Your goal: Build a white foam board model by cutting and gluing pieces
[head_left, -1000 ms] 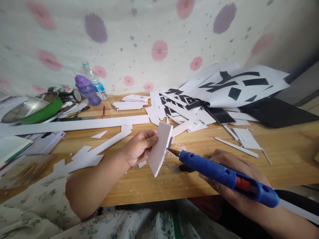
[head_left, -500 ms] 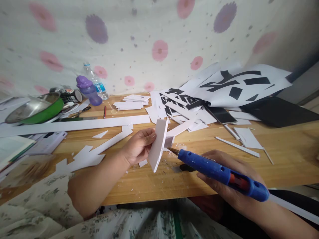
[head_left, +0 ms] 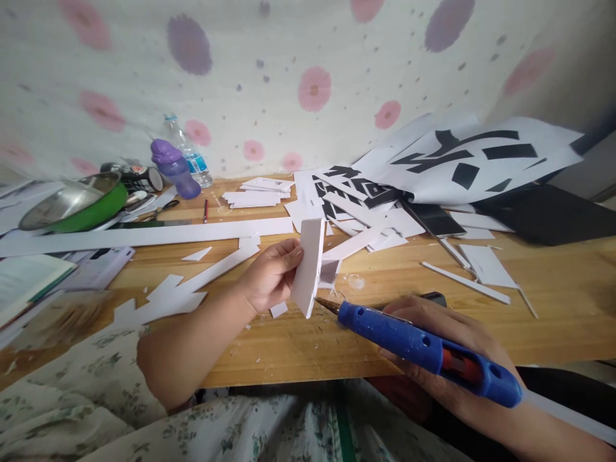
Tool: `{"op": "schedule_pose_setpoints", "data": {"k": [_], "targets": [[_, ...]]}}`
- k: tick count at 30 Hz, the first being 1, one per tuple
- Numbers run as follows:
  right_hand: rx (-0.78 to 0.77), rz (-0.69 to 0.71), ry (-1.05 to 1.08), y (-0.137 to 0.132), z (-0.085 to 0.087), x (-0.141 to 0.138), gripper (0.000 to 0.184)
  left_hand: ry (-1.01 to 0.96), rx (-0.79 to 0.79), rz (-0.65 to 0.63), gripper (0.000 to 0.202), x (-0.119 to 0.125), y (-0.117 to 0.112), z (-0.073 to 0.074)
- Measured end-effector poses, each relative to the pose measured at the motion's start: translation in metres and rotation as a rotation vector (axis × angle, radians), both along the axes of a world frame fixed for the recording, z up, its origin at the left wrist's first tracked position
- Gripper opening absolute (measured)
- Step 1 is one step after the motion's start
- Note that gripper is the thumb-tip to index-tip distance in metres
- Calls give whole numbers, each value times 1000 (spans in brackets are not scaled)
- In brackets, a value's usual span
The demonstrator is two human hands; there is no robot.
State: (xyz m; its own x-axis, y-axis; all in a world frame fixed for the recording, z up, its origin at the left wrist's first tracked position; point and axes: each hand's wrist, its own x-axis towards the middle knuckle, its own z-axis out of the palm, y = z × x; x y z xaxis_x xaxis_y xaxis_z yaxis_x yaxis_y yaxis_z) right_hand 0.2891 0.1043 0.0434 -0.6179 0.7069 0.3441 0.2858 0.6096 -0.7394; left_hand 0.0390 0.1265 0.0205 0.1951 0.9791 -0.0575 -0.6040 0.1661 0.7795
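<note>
My left hand [head_left: 269, 274] grips a white foam-board piece [head_left: 308, 264], held upright on edge above the wooden table [head_left: 553, 301], with a smaller white piece joined to its right side. My right hand [head_left: 433, 340] is wrapped round a blue glue gun [head_left: 423, 341]. Its metal nozzle points left and sits at the lower edge of the white piece.
White foam-board strips and offcuts [head_left: 183, 289] litter the table. Printed black-and-white sheets [head_left: 462, 160] pile up at the back right beside a black board [head_left: 539, 221]. A green-rimmed metal bowl [head_left: 72, 205], a purple bottle [head_left: 173, 168] and a water bottle stand at the back left.
The white piece has turned more edge-on and upright in my left hand. The glue gun's nozzle has slid down from the piece's middle to its lower edge.
</note>
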Motion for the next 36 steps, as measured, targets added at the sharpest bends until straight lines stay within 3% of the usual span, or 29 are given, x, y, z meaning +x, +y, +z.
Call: {"op": "schedule_pose_setpoints", "data": {"k": [24, 30, 36], "targets": [[12, 58, -45, -2, 0, 0, 7, -20, 15, 5, 31, -1, 2, -1], [-1, -31, -15, 1, 4, 5, 14, -8, 9, 3, 29, -1, -2, -3], [28, -261, 32, 0, 13, 7, 14, 27, -47, -96, 28, -2, -4, -4]]}}
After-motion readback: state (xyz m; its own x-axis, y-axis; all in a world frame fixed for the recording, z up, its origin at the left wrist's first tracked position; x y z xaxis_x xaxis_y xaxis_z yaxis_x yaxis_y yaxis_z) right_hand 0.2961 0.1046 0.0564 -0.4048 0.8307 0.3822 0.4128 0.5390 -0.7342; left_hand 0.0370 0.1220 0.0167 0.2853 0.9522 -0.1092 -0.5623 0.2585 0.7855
